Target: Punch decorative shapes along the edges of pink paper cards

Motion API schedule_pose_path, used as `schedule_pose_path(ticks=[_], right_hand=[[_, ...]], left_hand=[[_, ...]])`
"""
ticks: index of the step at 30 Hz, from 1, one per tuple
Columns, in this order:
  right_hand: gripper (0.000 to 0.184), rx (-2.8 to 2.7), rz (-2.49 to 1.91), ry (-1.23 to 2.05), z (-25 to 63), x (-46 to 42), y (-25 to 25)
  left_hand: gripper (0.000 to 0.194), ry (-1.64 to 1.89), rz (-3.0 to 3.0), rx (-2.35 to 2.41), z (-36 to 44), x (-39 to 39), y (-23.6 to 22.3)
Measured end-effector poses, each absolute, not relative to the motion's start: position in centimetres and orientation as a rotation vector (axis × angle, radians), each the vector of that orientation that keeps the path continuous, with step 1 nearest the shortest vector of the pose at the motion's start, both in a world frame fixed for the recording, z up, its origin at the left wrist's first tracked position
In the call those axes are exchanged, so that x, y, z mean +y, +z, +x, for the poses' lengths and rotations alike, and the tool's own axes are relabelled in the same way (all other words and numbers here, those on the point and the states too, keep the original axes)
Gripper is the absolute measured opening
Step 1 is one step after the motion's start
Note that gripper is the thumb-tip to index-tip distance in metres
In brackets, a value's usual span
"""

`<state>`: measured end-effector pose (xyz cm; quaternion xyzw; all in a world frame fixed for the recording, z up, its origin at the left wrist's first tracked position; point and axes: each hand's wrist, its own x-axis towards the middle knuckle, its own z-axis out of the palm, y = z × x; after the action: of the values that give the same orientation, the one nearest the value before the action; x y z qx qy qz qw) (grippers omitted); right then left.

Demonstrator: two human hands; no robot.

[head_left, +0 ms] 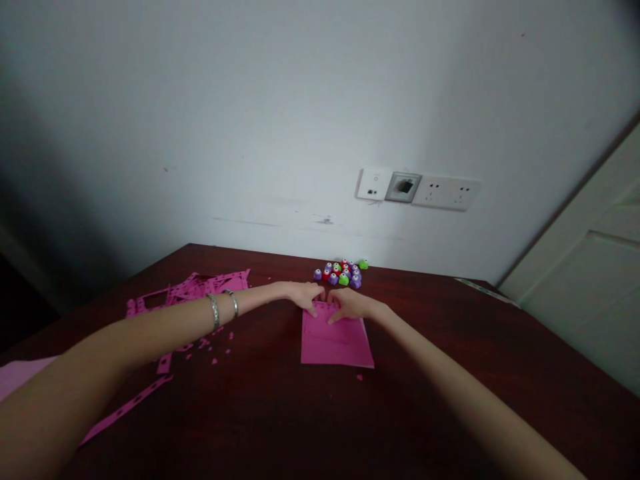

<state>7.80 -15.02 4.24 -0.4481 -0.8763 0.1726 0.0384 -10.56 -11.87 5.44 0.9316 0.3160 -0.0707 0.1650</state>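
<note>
A pink sheet of paper (335,347), or a thin stack of them, lies on the dark red-brown table in front of me. My left hand (305,295) pinches its far edge at the left, thumb on top and fingers curled behind. Close beside it, my right hand (349,304) grips the same edge, its thumb pressed on the paper. Small dark marks show along that edge between the thumbs; whether they are holes I cannot tell. Just beyond the hands stands a cluster of small purple, red and green knobbed pieces (344,280), possibly craft punches.
Pink paper scraps with cut-out holes (200,287) are heaped at the left, partly behind my left arm. A punched pink strip (125,408) and tiny bits lie nearer. The wall with sockets (445,193) rises behind the table (450,333). A pale strip (487,291) lies far right.
</note>
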Motion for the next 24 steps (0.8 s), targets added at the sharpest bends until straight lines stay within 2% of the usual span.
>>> schedule_pose_path(ticks=[4,6,10,14,18,20,24], right_hand=[[0.019,-2.694,-1.389,0.567,8.9,-14.6,4.1],[0.016,-2.694,-1.374,0.583,9.5,-14.3,3.8],[0.016,-2.696,-1.311,0.586,10.2,-13.7,3.0],[0.019,-2.69,-1.314,0.592,10.4,-13.2,2.8],[0.047,-2.65,-1.376,0.599,10.1,-13.0,3.4],[0.054,-2.664,-1.4,0.634,9.9,-12.7,3.7],[0.032,-2.729,-1.387,0.714,9.4,-12.0,4.5]], left_hand=[[0.044,-0.258,2.578,0.888,-10.5,-11.0,5.7],[0.042,-0.244,2.575,0.913,-10.4,-10.7,5.8],[0.031,-0.33,2.502,0.947,-9.8,-10.4,5.8],[0.035,-0.467,2.44,0.905,-9.2,-10.1,5.9],[0.034,-0.457,2.412,0.943,-8.9,-10.1,5.9],[0.032,-0.411,2.378,1.004,-8.9,-10.2,5.7],[0.021,-0.154,2.258,1.055,-10.3,-10.7,6.0]])
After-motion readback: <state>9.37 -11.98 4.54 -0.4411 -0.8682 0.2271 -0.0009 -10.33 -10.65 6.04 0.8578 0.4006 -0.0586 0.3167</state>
